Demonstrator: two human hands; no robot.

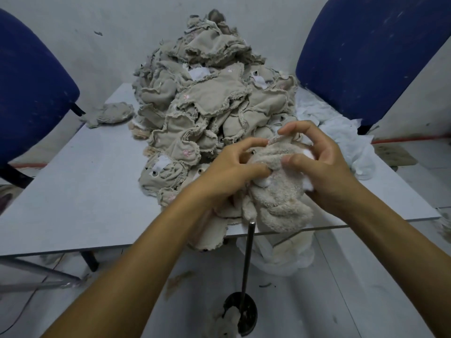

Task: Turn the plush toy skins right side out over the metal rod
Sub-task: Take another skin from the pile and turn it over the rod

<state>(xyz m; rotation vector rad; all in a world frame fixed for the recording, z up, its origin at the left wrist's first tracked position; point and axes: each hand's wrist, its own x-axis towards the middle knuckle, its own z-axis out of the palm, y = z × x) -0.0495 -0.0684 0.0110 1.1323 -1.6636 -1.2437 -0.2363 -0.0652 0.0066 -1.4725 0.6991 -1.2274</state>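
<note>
Fuzzy beige plush skin point(280, 191) is being pinched by both left hand point(231, 167) and right hand point(324, 162), twelve o'clock of the metal rod point(247, 259), probably so it's kept spread for turning.

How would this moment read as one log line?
left hand: grips skin | right hand: grips skin | rod: upright below | pile: waiting

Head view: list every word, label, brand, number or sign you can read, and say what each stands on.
No readable text anywhere.
Pile of inside-out skins: small pink embroidered marks and white patches, no letters.
Fluffy skin held by the left hand and right hand: no lettering.
Metal rod, its round base, blue chairs and table: no markings.
</note>
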